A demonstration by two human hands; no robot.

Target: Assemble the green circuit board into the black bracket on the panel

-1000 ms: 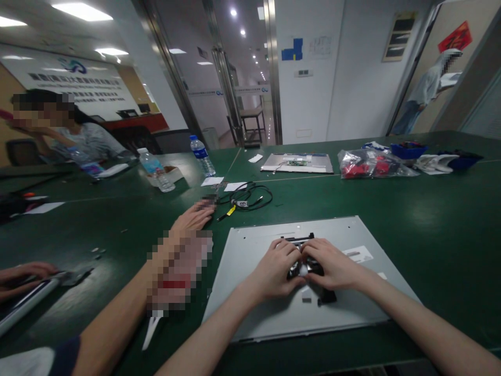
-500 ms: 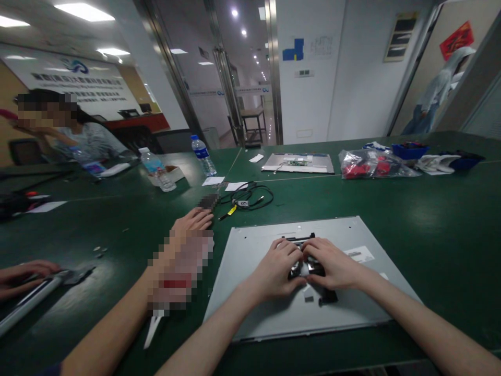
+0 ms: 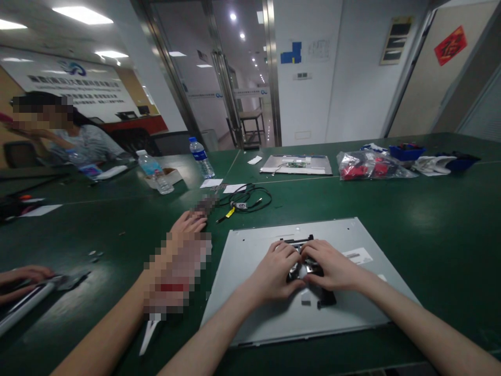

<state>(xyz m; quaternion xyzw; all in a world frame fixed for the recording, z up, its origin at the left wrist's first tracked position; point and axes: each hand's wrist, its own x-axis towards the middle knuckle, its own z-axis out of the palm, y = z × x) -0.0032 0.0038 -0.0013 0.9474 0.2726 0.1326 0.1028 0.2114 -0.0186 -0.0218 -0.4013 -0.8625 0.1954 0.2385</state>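
Note:
A flat light-grey panel (image 3: 250, 292), like the back of a display screen, lies before me on the table. Over its middle, my left hand (image 3: 277, 269) and my right hand (image 3: 331, 263) meet at the fingertips. Both have their fingers curled on a shiny black piece (image 3: 316, 268), whose exact kind I cannot make out; the fingers cover much of it. Behind the fingertips runs a thin black strip (image 3: 299, 240). A dark part (image 3: 327, 298) sticks out below my right hand, beside a small grey block (image 3: 306, 298) on the panel.
A co-worker's hand (image 3: 190, 222) reaches in at the left; another person's hand (image 3: 29, 274) rests by a white-and-grey tool (image 3: 29, 308). Beyond the panel lie a coiled black cable (image 3: 245, 200), bottles (image 3: 201, 158), a second panel (image 3: 309, 168) and a plastic bag (image 3: 373, 166).
My hands stay on the shiny black piece with barely any movement. The view has shifted slightly. The person at the right doorway is gone from view, and the co-worker's hand has drawn back a little.

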